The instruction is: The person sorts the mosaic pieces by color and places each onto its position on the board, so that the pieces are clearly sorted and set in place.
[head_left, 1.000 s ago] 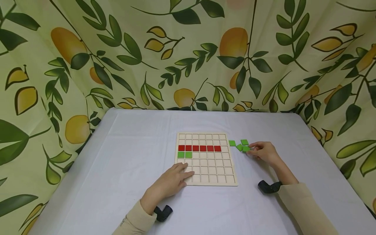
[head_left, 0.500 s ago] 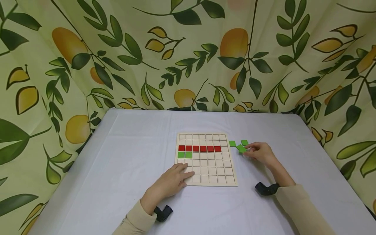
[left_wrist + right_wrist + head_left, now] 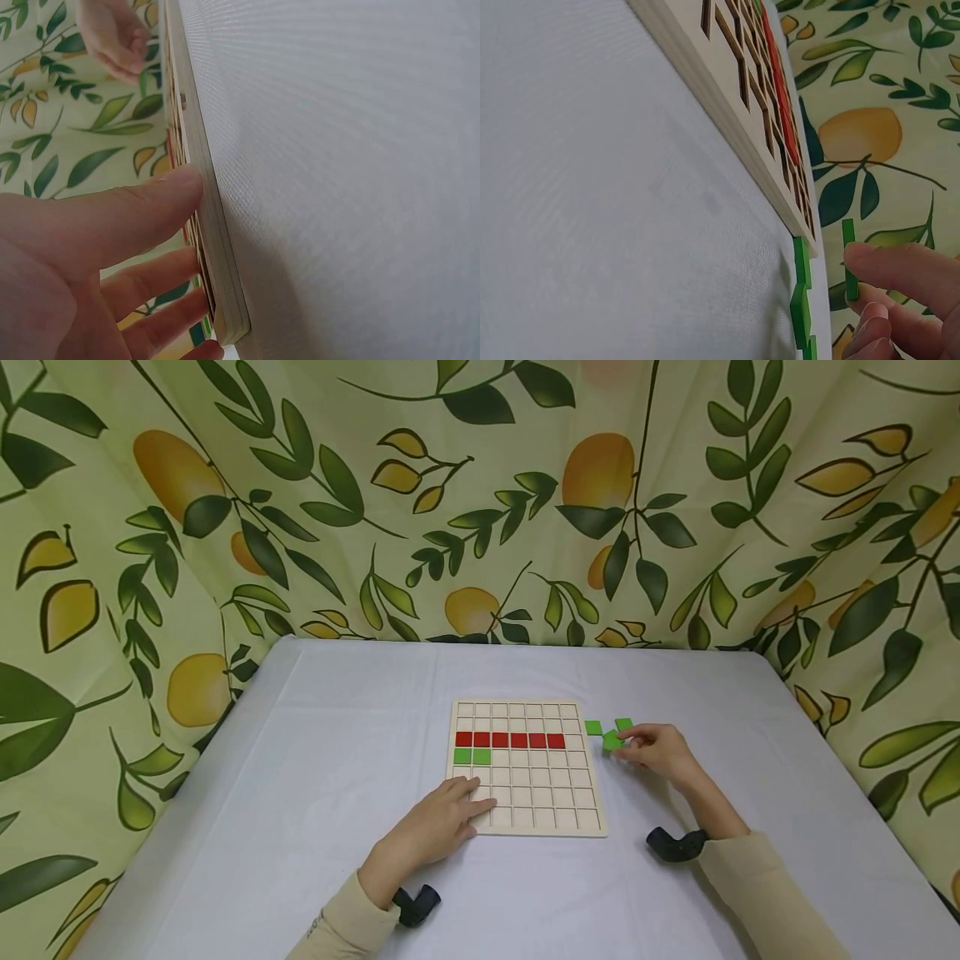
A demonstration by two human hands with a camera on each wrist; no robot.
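Note:
A light wooden grid board [image 3: 540, 797] lies flat on the table. A row of red square tiles [image 3: 519, 740] fills several of its cells, with two green tiles [image 3: 482, 757] below at the left. My left hand [image 3: 431, 822] rests on the board's near-left corner, fingers extended and thumb at the edge [image 3: 214, 247]. Right of the board, my right hand [image 3: 662, 752] pinches a green square tile [image 3: 850, 259] between thumb and fingertips, lifted off the cloth. Beneath and beside it lie loose green tiles [image 3: 800, 315], one [image 3: 593, 727] near the board's right edge.
White cloth [image 3: 300, 760] covers the table around the board. Behind and at both sides hangs a curtain [image 3: 420, 527] printed with leaves and fruit. Black wrist bands [image 3: 677, 845] with a bulky part sit at both wrists.
My right hand has shifted slightly left with the pinched green tile, which now sits over another loose tile in the head view. The left hand and board have stayed put.

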